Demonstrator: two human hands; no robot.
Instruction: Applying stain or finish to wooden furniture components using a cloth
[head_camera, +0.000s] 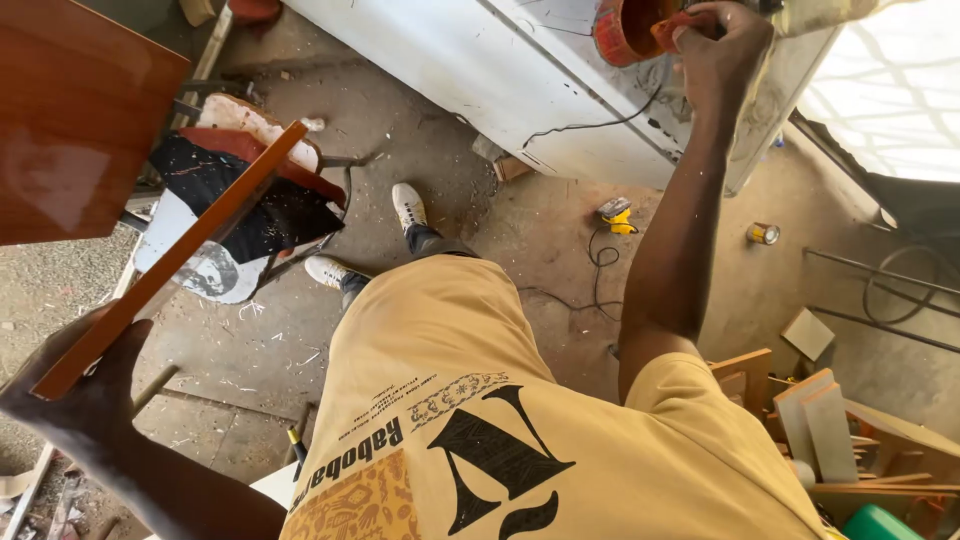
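My left hand (85, 395) at the lower left grips the end of a long narrow brown wooden board (190, 240) that slants up to the right. My right hand (722, 50) reaches far up to the top of the view and holds a small orange object (680, 27) beside a red round container (622, 30) on a white worktable (480, 70). I wear a yellow printed shirt and white shoes (408, 205) on the dusty concrete floor.
A glossy brown panel (70, 110) fills the upper left. A chair with dark cloth (240, 200) stands on the left. A yellow power tool (615, 213) with a cord and a small can (763, 234) lie on the floor. Wood offcuts (830, 420) pile at the lower right.
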